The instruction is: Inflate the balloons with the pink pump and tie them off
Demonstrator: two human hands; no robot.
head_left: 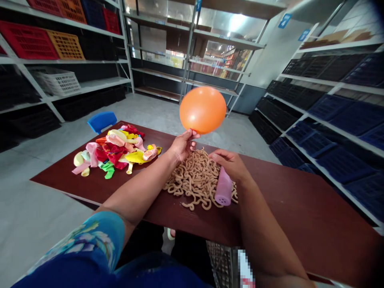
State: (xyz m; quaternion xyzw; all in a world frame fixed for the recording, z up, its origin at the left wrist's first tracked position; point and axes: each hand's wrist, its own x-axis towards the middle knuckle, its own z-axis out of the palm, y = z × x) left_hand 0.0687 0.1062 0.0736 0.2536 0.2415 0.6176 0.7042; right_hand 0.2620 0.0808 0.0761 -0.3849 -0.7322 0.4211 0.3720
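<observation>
My left hand point(186, 146) is closed on the neck of an inflated orange balloon point(203, 110), which stands up above the fingers. My right hand point(229, 162) is curled round the upper part of a pinkish-purple cylinder point(224, 192) with small holes in its lower end; it looks like a hand balloon pump. The right thumb and forefinger reach toward the left hand, and whether they pinch anything is too small to tell. Below both hands lies a heap of tan, curled, cord-like strands point(196, 178). Left of my left forearm is a pile of deflated balloons point(115, 150) in many colours.
The dark red-brown table point(282, 192) extends to both sides. A blue chair point(102, 121) stands beyond its far left edge. Shelves with red, orange and black crates point(30, 40) are at left, and dark blue crates point(336, 106) at right. Metal racks point(186, 76) stand behind.
</observation>
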